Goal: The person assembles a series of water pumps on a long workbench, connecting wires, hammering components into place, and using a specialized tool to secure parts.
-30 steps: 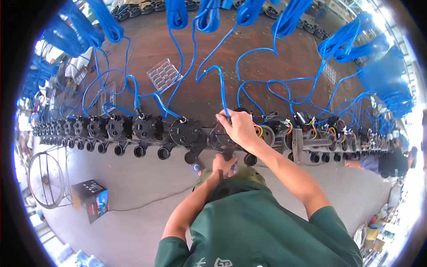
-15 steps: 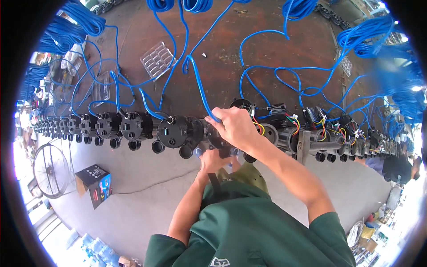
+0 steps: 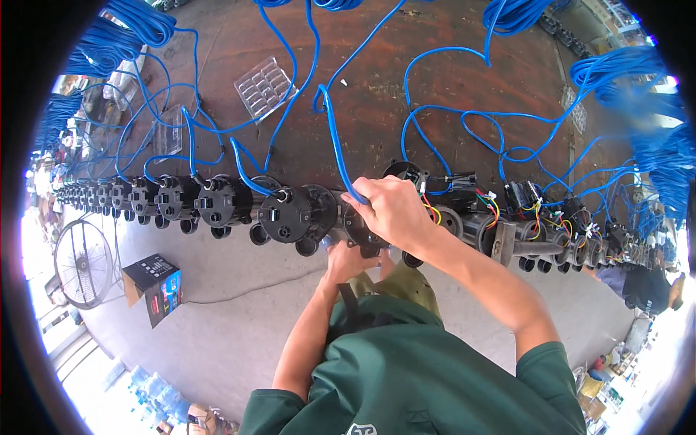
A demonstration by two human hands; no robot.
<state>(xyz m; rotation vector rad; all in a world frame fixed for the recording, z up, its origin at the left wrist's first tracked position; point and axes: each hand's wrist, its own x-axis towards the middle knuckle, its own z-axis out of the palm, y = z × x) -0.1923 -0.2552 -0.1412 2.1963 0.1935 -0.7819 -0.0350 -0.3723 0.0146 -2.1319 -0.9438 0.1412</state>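
My right hand (image 3: pixel 397 212) is closed around the lower end of a blue cable (image 3: pixel 334 138), just over a black round housing (image 3: pixel 358 226) at the table's near edge. Below it, my left hand (image 3: pixel 346 262) grips the bottom of that same housing; its fingertips are partly hidden. Most of the housing lies behind my right hand. Just to the left sits another black round housing (image 3: pixel 285 215) with a blue cable entering its top. On the right, an opened unit (image 3: pixel 464 190) shows coloured wires beside a metal tube.
A long row of similar black housings (image 3: pixel 174 197) lines the edge to the left. Coiled blue cables (image 3: pixel 516 14) lie across the brown table (image 3: pixel 377 43), near a clear plastic tray (image 3: pixel 264 88). An open cardboard box (image 3: pixel 156 288) and a wheel (image 3: pixel 83 264) stand on the floor.
The view has shifted slightly, so the table things sit a little further right. Both hands keep their places on the cable and the housing.
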